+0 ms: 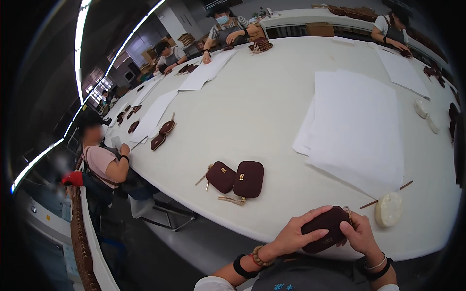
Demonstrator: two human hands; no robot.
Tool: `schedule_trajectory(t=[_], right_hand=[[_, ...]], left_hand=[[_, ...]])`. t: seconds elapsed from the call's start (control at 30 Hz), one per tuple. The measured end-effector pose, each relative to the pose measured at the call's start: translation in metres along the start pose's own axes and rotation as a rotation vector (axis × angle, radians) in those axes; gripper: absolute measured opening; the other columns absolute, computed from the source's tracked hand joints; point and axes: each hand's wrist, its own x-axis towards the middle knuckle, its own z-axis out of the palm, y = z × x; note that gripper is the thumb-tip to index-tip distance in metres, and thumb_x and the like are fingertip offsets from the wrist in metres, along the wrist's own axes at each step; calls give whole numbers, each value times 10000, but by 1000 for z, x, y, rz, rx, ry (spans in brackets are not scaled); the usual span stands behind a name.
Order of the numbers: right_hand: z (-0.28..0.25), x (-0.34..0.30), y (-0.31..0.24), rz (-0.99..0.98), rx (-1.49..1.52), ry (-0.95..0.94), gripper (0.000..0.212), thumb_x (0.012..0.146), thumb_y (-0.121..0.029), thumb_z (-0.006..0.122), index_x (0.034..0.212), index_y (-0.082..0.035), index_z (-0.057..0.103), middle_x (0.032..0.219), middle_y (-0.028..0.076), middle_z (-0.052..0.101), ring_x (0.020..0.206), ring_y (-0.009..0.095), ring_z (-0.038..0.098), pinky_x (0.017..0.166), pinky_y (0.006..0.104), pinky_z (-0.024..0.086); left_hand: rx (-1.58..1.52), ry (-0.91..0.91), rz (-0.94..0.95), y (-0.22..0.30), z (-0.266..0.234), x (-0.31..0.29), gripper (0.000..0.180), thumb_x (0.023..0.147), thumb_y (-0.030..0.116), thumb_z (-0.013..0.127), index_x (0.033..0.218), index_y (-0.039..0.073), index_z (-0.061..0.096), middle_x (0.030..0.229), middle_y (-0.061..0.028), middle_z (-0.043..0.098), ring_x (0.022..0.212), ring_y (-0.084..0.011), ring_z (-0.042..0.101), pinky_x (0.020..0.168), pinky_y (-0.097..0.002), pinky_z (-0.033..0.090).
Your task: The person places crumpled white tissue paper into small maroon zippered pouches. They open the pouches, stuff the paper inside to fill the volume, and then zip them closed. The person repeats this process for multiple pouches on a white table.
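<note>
While gripped from both sides: dark maroon pouch (326, 229), held just above the near edge of the white table (262, 111), close to the body.
Left hand: (293, 234) wrapped over the pouch's left end, fingers curled across its top, thumb along the front; closed on it.
Right hand: (361, 236) clamped on the pouch's right end, fingers bent behind it.
Wrists: bead bracelet (258, 257) and black band on the left, thin bracelets on the right.
Just right of the hands: round cream-coloured block (389, 209) on the table, thin wooden stick (386, 194) beside it.
Further out, left: two more maroon pouches (238, 178) lying side by side, touching.
Centre right: large white paper sheets (357, 126), stacked.
Round the table: other people seated, hands on similar pouches.
</note>
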Motion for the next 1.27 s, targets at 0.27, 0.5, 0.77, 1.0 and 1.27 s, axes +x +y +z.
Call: schedule_trajectory(t=[0.27, 0.5, 0.77, 1.0, 1.27], right_hand=[[10, -1, 12, -15, -191, 44, 322, 912, -240, 602, 938, 80, 584, 600, 88, 617, 483, 116, 581, 435, 250, 457], [11, -2, 11, 201, -92, -93, 224, 956, -143, 495, 1068, 47, 536, 669, 98, 649, 549, 123, 608, 516, 251, 496], [1, -14, 16, -124, -503, 61, 179, 868, -60, 581, 1020, 34, 578, 708, 114, 638, 638, 199, 641, 611, 282, 523], [-71, -7, -9, -316, -1570, 494, 486, 700, -185, 737, 1138, -58, 569, 1181, 161, 515, 1193, 329, 437, 931, 598, 350], [-137, -56, 34, -242, -1432, 316, 418, 784, -339, 654, 1131, -117, 585, 1143, 111, 542, 1099, 267, 502, 871, 453, 384]], left_hand=[[53, -80, -112, -2, 1, 4, 575, 902, 271, 634, 1411, 130, 408, 1252, -113, 578, 1123, -205, 559, 973, -329, 429], [245, 415, 92, 5, -58, 5, 526, 897, 159, 632, 1378, 59, 442, 1240, -123, 570, 1101, -168, 554, 979, -302, 421], [1250, 772, -78, 2, -166, 1, 666, 843, 438, 640, 1341, 34, 460, 1438, -213, 319, 1283, -384, 378, 1024, -447, 367], [1603, 537, -43, -30, -138, 22, 563, 714, 366, 744, 1210, 155, 582, 1466, -98, 321, 1376, -366, 239, 1018, -658, 221], [1646, 410, -472, -29, -171, 25, 636, 722, 324, 694, 1301, 121, 527, 1553, -118, 167, 1423, -406, 97, 1031, -704, 147]])
